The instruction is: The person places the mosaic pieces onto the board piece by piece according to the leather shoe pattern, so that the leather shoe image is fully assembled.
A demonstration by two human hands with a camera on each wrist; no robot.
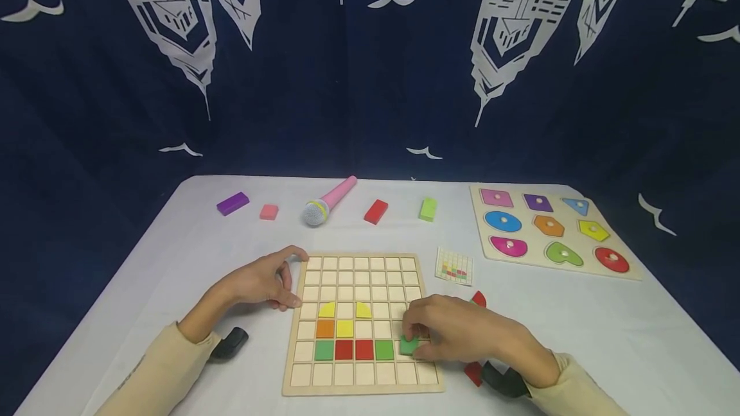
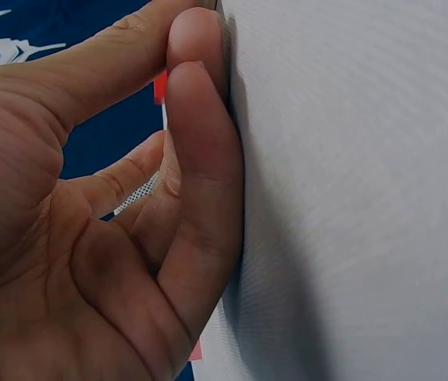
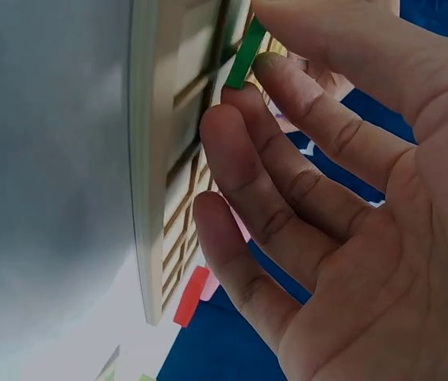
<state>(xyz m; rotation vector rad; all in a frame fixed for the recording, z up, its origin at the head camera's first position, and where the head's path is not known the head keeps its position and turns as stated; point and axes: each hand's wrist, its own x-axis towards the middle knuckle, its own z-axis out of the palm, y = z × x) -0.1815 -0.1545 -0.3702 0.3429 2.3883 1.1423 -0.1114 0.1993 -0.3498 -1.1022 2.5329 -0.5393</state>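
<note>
A wooden grid board (image 1: 329,389) lies on the white table, with yellow, orange, red and green pieces set in some of its squares. At its left edge my left hand (image 1: 260,282) rests, index finger near the top corner and thumb lower down. In the left wrist view that hand's (image 2: 128,206) fingers are loosely bent against the tablecloth. My right hand (image 1: 462,332) pinches a green square tile (image 1: 408,345) over the board's right side, in the row with the red tiles. The right wrist view shows the green tile (image 3: 246,55) tilted between thumb and fingertips.
A small pattern card (image 1: 455,266) lies right of the board. Red pieces (image 1: 473,373) lie partly under my right forearm. Behind are a purple block (image 1: 233,203), a pink toy microphone (image 1: 331,201), a red block (image 1: 376,211) and a shape puzzle (image 1: 534,259).
</note>
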